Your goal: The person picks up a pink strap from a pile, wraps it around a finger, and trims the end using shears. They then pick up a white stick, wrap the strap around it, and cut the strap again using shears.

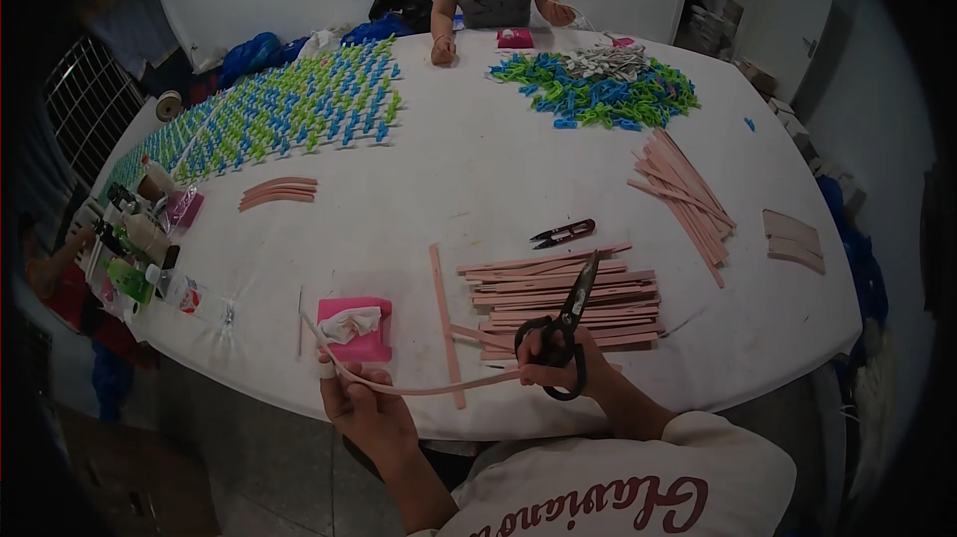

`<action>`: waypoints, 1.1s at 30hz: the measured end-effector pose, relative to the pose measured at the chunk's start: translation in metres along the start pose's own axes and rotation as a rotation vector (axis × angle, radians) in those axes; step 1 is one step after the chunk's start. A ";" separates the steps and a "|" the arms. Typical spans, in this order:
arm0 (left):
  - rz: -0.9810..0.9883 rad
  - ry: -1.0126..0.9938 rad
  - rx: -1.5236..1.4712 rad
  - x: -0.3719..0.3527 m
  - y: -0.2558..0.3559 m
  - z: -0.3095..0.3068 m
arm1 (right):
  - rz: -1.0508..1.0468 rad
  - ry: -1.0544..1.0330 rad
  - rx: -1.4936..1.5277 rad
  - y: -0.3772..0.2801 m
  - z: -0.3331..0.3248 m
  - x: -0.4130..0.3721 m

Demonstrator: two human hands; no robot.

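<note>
Strip [419, 392] (pink) bows over near edge of table [439, 203]: L hand [374, 419] pinches nr one end, R hand [546, 373] grips scissors [571, 320] plus, apparently, other end. Step looks like readying strip; next prob. calls for steady hold, blades clear.

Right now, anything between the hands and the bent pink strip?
Nothing visible: left hand holds the pink strip near one end, right hand toward the other. Black scissors share the right hand.

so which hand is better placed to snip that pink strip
The right hand, probably: it holds the black-handled scissors, though they point away from the pink strip. The left hand has no tool and supports the strip.
</note>
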State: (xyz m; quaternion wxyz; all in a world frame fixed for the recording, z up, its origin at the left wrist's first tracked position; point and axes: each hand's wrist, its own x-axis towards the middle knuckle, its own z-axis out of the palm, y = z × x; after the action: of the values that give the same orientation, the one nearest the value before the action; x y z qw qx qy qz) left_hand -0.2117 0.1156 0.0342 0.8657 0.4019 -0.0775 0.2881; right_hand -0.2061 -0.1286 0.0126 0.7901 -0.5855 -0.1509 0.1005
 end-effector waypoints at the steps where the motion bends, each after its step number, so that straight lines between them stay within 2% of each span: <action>1: -0.012 -0.045 -0.030 0.000 0.001 0.001 | 0.001 0.001 0.001 0.000 -0.001 0.000; 2: -0.014 -0.044 -0.029 -0.001 0.002 0.004 | -0.024 -0.016 -0.039 0.001 -0.002 0.000; 4: -0.079 0.210 -0.022 -0.002 0.005 0.015 | -0.046 -0.032 -0.080 0.003 -0.003 0.000; 8: -0.115 0.233 0.004 0.001 0.007 0.021 | -0.044 -0.038 -0.086 0.004 -0.004 -0.001; 16: -0.159 0.010 -0.020 0.003 0.003 0.012 | 0.002 -0.031 -0.142 -0.002 -0.007 -0.006; 23: -0.220 0.060 -0.014 0.002 -0.005 0.005 | 0.006 -0.080 -0.240 0.004 -0.010 -0.009; 26: -0.204 -0.007 -0.047 0.003 -0.007 0.004 | 0.002 -0.123 -0.282 0.001 -0.009 -0.009; 29: -0.258 0.068 -0.068 0.007 -0.004 0.007 | 0.010 -0.130 -0.354 0.002 -0.009 -0.009; 31: -0.372 0.001 -0.133 0.011 -0.005 0.005 | 0.009 -0.111 -0.401 -0.001 -0.007 -0.005; 32: -0.372 0.004 -0.132 0.013 -0.006 0.006 | 0.032 -0.054 -0.295 -0.007 -0.002 -0.001; 33: -0.479 -0.018 -0.140 0.015 -0.007 0.008 | 0.055 0.006 -0.188 -0.012 0.001 0.004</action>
State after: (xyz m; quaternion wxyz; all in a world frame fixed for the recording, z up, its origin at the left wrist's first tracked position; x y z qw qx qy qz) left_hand -0.1947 0.1125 0.0398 0.9342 0.3506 -0.0073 0.0651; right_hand -0.2034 -0.1296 0.0247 0.7289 -0.6615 -0.1412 0.1059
